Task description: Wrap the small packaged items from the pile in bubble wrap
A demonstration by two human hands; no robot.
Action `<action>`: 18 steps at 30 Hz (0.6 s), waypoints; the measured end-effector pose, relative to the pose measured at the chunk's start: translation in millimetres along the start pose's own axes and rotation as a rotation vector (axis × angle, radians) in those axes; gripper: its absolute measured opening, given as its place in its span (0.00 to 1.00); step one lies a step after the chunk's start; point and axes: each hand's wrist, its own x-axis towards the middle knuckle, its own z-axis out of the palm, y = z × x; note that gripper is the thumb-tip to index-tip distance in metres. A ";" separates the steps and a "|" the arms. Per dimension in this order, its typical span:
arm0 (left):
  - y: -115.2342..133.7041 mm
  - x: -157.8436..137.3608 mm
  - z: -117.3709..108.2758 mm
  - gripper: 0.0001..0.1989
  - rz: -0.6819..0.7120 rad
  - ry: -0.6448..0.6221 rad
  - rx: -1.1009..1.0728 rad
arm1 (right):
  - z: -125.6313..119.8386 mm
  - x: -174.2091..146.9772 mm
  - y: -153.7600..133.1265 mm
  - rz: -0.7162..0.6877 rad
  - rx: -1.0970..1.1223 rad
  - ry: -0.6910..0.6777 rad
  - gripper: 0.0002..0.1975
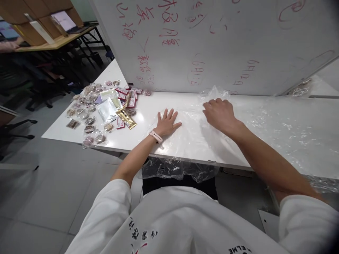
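The left hand (pixel 165 123) lies palm down with its fingers spread wide, pressing flat on a clear plastic sheet (pixel 190 123) on the white table (pixel 144 106). A pale pink band (pixel 155 136) goes around the left wrist. At 3 o'clock from the left hand, the right hand (pixel 218 112) is over the far part of the sheet with its fingers bent. The plastic is all crinkled up by those fingers, but I cannot tell if they are pinching it. The sheet lies between and under the two hands, and its near end hangs down over the table edge at 6 o'clock. More shiny plastic (pixel 291 132) covers the table at 3 to 4 o'clock from the right hand. At 9 o'clock from the left hand, well apart from it, is a messy pile with a gold packet (pixel 126 118), a silver packet (pixel 107 110), little red and white boxes and lots of small clear bags (pixel 90 120). At 12 o'clock, a big whiteboard (pixel 222 46) with red writing stands behind the table.
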 end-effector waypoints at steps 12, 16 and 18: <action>-71.1 -57.9 -57.2 0.11 -0.296 0.599 -0.402 | 101.0 -8.5 -61.6 -0.152 0.436 -0.037 0.28; -144.5 -125.4 -73.9 0.10 -0.752 0.983 -0.162 | 98.5 -8.9 -58.5 -0.164 0.481 0.013 0.27; -173.7 -152.6 -76.0 0.13 -0.985 1.074 -0.116 | 95.7 -9.5 -60.3 -0.161 0.487 0.036 0.27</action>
